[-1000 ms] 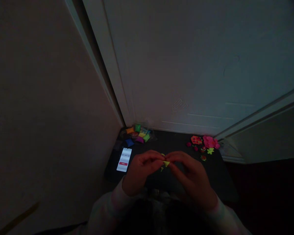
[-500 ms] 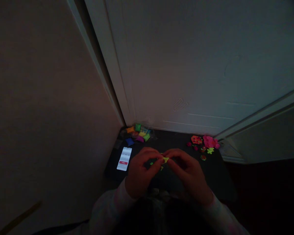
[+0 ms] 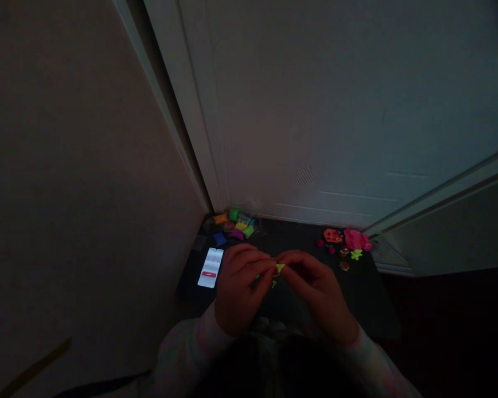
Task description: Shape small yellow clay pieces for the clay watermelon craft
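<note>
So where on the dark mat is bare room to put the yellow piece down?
Bare mat lies between the clay packets and the pink and red shapes. Both far corners are crowded; the phone takes the left edge. The left hand and right hand cover the near middle.

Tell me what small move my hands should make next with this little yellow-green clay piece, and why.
Probably keep pinching and shaping it where it is. The left hand and right hand meet fingertip to fingertip on the small yellow-green clay piece, held above the dark table. Its shape is too small and dim to judge as finished, and the pink and red clay shapes lie apart, far right.
</note>
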The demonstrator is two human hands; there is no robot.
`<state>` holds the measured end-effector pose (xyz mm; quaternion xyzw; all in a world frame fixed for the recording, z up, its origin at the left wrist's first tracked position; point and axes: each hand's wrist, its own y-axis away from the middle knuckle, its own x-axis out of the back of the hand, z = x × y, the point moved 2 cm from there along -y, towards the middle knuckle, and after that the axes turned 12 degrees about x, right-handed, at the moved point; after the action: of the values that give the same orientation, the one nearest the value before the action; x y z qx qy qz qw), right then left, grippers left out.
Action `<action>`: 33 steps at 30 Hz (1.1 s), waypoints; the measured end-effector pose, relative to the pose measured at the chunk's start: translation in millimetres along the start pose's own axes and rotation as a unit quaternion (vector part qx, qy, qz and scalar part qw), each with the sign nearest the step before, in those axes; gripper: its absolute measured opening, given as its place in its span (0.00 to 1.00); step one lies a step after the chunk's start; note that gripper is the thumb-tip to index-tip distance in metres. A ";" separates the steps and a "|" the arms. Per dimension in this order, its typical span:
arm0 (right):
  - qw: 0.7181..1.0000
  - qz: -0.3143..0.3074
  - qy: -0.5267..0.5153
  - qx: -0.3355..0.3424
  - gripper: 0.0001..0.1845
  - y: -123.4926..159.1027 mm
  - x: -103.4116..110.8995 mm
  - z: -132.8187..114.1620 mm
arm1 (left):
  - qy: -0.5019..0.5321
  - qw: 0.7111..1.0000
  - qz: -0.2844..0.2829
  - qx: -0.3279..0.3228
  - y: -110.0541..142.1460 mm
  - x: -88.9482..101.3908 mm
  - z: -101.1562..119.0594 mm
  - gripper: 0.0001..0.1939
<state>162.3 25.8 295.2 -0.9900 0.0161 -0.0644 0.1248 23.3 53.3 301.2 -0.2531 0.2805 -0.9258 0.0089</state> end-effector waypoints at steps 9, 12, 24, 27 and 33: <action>1.000 -0.013 0.005 -0.003 0.03 -0.7 2.6 3.4 | -0.036 0.999 -0.026 -0.018 -0.6 2.0 0.0 0.06; 1.000 -0.018 0.014 0.001 0.04 -1.0 3.8 2.3 | -0.033 0.999 -0.026 -0.019 -0.5 2.2 -0.7 0.06; 0.999 0.025 -0.039 -0.010 0.02 0.0 -2.7 5.7 | -0.047 0.998 0.033 0.000 4.6 -1.9 0.6 0.03; 0.998 0.039 -0.053 -0.014 0.02 0.3 -4.3 5.1 | -0.044 0.998 0.050 0.000 4.2 -1.0 2.6 0.03; 0.996 0.045 -0.071 -0.023 0.01 1.8 -6.8 4.6 | -0.041 0.997 0.066 -0.001 3.2 -0.5 3.0 0.03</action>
<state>156.2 25.5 289.5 -0.9929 0.0537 0.0123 0.1057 24.8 49.1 301.5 -0.2715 0.2967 -0.9120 0.0811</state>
